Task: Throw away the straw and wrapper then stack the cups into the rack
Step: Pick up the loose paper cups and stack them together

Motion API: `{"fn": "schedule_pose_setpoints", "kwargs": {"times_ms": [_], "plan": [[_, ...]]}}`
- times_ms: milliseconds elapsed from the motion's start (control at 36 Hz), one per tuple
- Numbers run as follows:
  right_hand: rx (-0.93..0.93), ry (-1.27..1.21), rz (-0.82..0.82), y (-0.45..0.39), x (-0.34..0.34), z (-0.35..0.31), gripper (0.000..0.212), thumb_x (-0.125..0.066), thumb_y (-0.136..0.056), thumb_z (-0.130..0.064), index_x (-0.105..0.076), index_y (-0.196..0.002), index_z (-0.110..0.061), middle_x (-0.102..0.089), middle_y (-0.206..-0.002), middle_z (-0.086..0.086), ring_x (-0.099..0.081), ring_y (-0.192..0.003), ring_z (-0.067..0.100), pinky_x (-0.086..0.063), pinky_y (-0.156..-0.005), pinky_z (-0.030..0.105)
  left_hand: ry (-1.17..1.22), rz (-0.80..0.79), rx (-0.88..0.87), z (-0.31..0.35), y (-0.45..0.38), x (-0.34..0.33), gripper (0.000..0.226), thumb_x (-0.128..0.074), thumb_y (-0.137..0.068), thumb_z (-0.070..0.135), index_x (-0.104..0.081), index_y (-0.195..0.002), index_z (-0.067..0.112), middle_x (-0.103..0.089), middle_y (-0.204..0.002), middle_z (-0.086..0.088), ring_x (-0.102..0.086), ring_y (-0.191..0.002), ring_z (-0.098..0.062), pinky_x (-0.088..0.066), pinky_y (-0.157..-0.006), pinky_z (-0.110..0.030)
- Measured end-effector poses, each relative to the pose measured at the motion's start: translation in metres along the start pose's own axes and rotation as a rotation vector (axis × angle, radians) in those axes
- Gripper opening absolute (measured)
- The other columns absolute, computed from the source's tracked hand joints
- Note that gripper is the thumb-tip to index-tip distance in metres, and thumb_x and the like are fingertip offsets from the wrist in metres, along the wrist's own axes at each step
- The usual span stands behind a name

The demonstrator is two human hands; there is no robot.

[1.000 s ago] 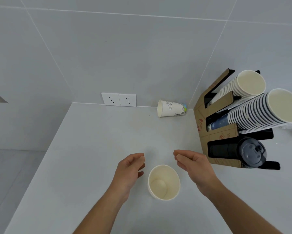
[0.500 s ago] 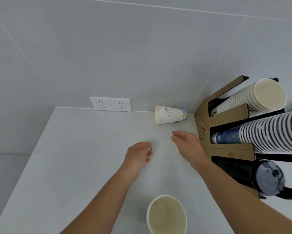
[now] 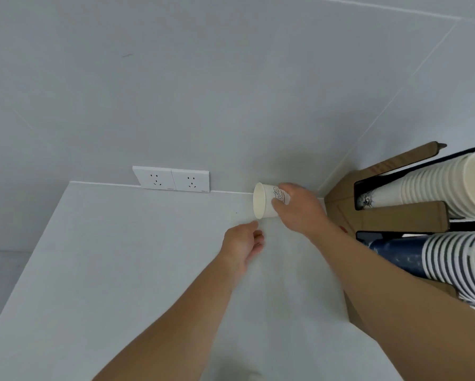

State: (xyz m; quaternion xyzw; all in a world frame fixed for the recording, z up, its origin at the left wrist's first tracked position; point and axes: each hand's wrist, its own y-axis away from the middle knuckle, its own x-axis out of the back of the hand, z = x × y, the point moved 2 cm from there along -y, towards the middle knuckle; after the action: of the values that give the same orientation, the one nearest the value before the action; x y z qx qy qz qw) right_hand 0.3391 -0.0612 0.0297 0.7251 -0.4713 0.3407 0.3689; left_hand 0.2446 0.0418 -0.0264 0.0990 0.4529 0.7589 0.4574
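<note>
A white paper cup [image 3: 263,202] with a printed pattern lies on its side by the back wall, mouth facing left. My right hand [image 3: 299,209] is wrapped over its body, fingers closed on it. Just below and left of the cup, my left hand [image 3: 243,243] hovers over the counter with fingers loosely curled, holding nothing. The brown cardboard cup rack [image 3: 395,215] stands at the right, holding a stack of white cups [image 3: 445,185] and a stack of striped cups [image 3: 456,259]. The plain cup from earlier is out of view.
The white counter [image 3: 107,270] runs to the tiled wall. A double wall socket [image 3: 173,178] sits at the counter's back edge, left of the cup. The counter's left edge drops off to the floor.
The view has tilted up and forward. My right hand reached to the back wall and closed on the lying cup. My left hand moved forward too. The plain upright cup dropped out of view.
</note>
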Motion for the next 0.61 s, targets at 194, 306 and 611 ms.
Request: {"fn": "schedule_pose_setpoints", "kwargs": {"times_ms": [194,306,611], "plan": [[0.014,0.101,-0.081,-0.023,0.000,-0.006,0.045,-0.053,-0.094,-0.031,-0.055,-0.136,-0.014,-0.059,-0.139,0.007,-0.053,-0.127,0.028,-0.040,-0.104,0.033,0.204,-0.021,0.046,0.004,-0.026,-0.015,0.012,-0.054,-0.096,0.015,-0.062,-0.091,0.007,-0.058,-0.090,-0.009,-0.059,-0.082,-0.019,-0.053,-0.097,-0.038],[-0.010,0.080,-0.081,-0.026,-0.004,-0.003,0.038,-0.053,-0.093,-0.028,-0.063,-0.121,-0.005,-0.066,-0.123,0.012,-0.058,-0.112,0.030,-0.047,-0.092,0.035,0.263,-0.038,0.050,0.003,-0.037,-0.018,0.031,-0.053,-0.094,0.016,-0.062,-0.121,0.001,-0.064,-0.110,-0.011,-0.064,-0.094,-0.021,-0.053,-0.097,-0.037],[-0.015,0.087,-0.074,-0.023,-0.004,-0.001,0.039,-0.054,-0.092,-0.029,-0.060,-0.127,-0.011,-0.065,-0.125,0.009,-0.057,-0.114,0.029,-0.046,-0.091,0.033,0.350,-0.032,0.052,0.007,-0.032,-0.022,0.019,-0.048,-0.095,0.004,-0.064,-0.106,0.003,-0.068,-0.100,-0.011,-0.064,-0.103,-0.024,-0.052,-0.099,-0.037]]}}
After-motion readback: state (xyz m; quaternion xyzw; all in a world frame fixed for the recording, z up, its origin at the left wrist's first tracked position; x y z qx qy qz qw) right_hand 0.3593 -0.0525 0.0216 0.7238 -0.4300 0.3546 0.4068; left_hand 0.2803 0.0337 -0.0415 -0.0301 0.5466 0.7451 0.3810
